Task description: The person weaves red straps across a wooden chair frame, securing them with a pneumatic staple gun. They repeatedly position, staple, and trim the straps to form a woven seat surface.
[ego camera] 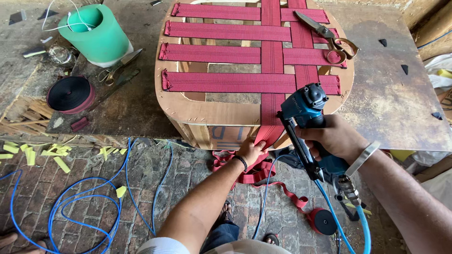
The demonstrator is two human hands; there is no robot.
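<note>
Red webbing strap [266, 134] pinched in left hand [251, 151] grip, teal staple gun [306, 123] clenched by right hand [335, 138], wooden seat frame [207, 112].

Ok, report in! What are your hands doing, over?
Left hand pulling red webbing strap down over wooden seat frame. Right hand gripping blue staple gun. Nothing blocking.

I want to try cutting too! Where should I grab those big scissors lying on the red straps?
Take the big scissors by the two loop handles at the right end, near the seat frame edge, coming from the right. The pointed blades aim up-left across the red webbing, so that side stays safest.
</note>
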